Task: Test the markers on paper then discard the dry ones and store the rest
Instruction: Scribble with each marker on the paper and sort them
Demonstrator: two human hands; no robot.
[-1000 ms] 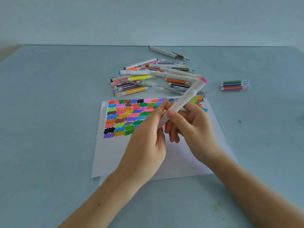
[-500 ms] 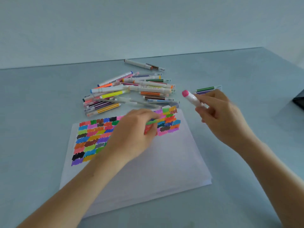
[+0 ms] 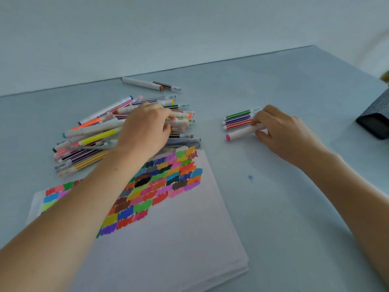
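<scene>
- Pink-capped, white-barrelled, the marker [image 3: 244, 131] lies on the table [image 3: 294, 197] under the right hand [image 3: 282, 133], whose fingertips curl around its far end; the cap points away from the palm, toward the left hand.
- Just beyond the right hand's fingertips sit three thin markers [image 3: 239, 120], green, purple and red, lying side by side; the pink one is laid alongside them, nearest the person.
- Judging by this, the step in hand is sorting: a tested marker is being set down in a small group apart from the rest. Whether this group is the dry set or the keepers cannot be told.
- The left hand [image 3: 147, 129] rests on the pile [image 3: 94, 133], fingers curled down among the barrels; it seems to be picking out the next marker, though which one it grips, if any, is hidden.
- Next the right hand should let go and the left should lift one marker free without scattering the loose heap, then uncap it.
- Near the left forearm lies the paper [image 3: 179, 239], its far half filled with scribbled colour patches; bare space for testing lies on the near half.
- A dark mesh holder [image 3: 376, 121] stands past the right hand, at the frame's edge, likely for storage.
</scene>
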